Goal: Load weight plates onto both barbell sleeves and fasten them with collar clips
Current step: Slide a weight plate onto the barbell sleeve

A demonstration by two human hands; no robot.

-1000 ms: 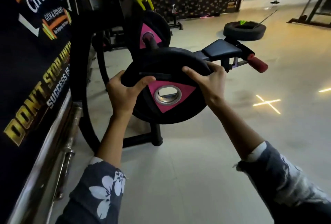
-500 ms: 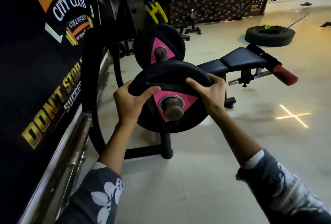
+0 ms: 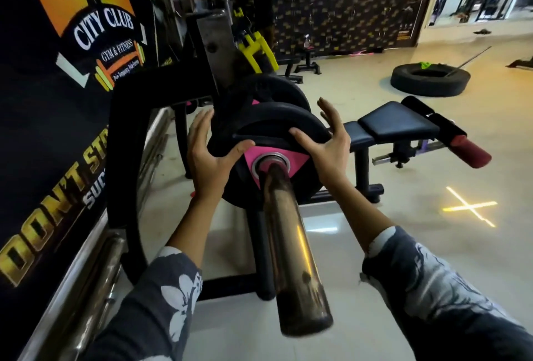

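left hand (image 3: 208,158) and right hand (image 3: 327,144), fingers spread, touch the plate (image 3: 277,118) threaded on the sleeve (image 3: 291,245).

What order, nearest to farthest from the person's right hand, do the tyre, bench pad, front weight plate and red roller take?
1. Front weight plate, touched by the right hand.
2. Bench pad, to its right.
3. Red roller, farther right.
4. Tyre, far back right.
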